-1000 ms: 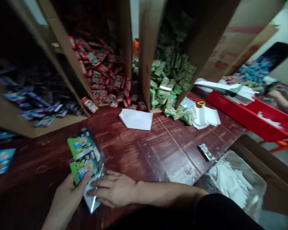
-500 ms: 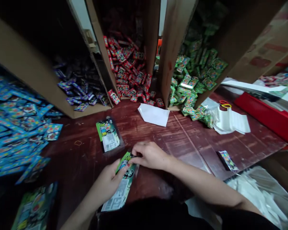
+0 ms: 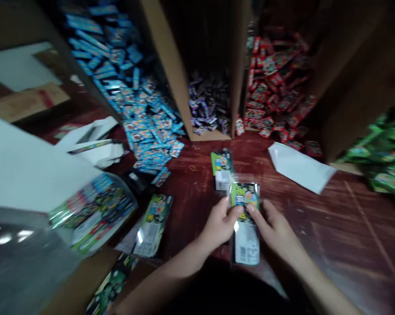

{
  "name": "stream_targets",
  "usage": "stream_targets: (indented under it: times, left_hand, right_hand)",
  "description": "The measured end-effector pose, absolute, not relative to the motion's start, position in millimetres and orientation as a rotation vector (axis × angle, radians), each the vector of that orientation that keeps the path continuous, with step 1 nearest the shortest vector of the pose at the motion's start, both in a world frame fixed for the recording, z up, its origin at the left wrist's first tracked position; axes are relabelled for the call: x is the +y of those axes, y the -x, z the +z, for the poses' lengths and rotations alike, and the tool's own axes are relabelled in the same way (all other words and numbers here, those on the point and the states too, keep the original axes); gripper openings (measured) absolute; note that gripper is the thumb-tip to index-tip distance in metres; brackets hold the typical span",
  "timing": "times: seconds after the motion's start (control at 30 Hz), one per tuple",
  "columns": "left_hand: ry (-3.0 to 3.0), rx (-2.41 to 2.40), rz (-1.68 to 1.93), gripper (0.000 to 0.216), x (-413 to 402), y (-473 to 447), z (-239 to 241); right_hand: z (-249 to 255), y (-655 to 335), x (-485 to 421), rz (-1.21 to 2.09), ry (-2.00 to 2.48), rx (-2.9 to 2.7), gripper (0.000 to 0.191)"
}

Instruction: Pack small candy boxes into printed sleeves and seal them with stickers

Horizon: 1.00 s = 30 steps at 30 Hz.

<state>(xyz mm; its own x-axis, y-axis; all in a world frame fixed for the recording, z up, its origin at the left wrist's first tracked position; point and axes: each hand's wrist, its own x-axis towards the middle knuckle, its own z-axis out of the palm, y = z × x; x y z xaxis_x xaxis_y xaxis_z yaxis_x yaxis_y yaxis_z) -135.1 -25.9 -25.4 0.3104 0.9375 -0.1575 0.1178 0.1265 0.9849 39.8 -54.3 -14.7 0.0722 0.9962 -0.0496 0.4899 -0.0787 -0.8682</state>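
Note:
Between my two hands is a green-and-black printed pouch with a white label panel and a clear plastic top edge. My left hand pinches its left side, thumb on the front. On the right side, my right hand grips it the same way, with its thumb pressed near the middle. Just beyond lies a similar pouch, partly behind the clear edge of the held one. Another such pouch lies flat to the left of my left hand.
Cardboard bins along the back hold blue packets, purple packets, red packets and green packets. A white paper piece lies on the dark red table. At left sits a clear bag of filled pouches.
The view has swung left, bringing the bag of pouches into sight. My right hand has moved from the pouch's top corner to its right side, and the pouch now stands straighter in both hands.

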Motion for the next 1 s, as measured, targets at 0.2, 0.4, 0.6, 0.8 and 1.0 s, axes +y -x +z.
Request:
stream_targets:
  times: [0.2, 0.4, 0.6, 0.8, 1.0]
  left_hand:
    - [-1.497, 1.523, 0.814, 0.05, -49.0, 127.9, -46.5]
    - [-1.646, 1.618, 0.729, 0.044, -33.4, 132.1, -56.2]
    - [-2.224, 2.111, 0.515, 0.046, 41.7, 221.3, -14.6]
    - [-2.5, 2.356, -0.143, 0.045, 95.8, 313.1, 8.2]
    - [-2.648, 2.17, -0.34, 0.051, 102.7, 331.6, -3.1]
  right_hand:
    - [-64.9, -4.4, -52.0, 0.508, 2.063, -1.443, 0.044]
    - [-74.3, 0.7, -28.4, 0.6, 2.135, -1.39, 0.038]
    - [-60.9, -16.5, 4.2, 0.597, 2.201, -1.736, 0.046]
    - [-21.7, -5.1, 143.9, -0.21, 1.709, -2.247, 0.044]
    - [-17.4, 21.2, 291.0, -0.422, 1.762, -2.248, 0.052]
